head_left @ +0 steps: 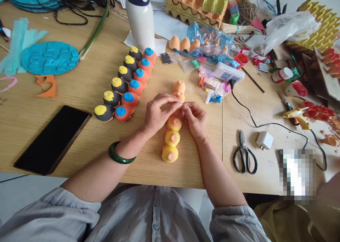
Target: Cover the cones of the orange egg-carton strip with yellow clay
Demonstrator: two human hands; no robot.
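A row of egg-carton cups [172,138] lies on the table in front of me, the near ones yellow with orange tops, the far ones plain orange. My left hand [159,111] is over the row's middle, thumb and forefinger pinched together. Just right of it, my right hand [194,117] has its fingertips pressed together near the left fingertips. What the fingertips hold is too small to make out. Left of my hands stand a row of black cups with yellow tops [119,85] and a row of orange cups with blue tops [136,88].
A phone [53,139] lies at left, a white bottle [140,20] stands behind. To the right are scissors [244,153], a white adapter [264,140], a power strip [228,72] with its cable and a glue gun [297,117]. Another person's arm [329,192] shows at lower right.
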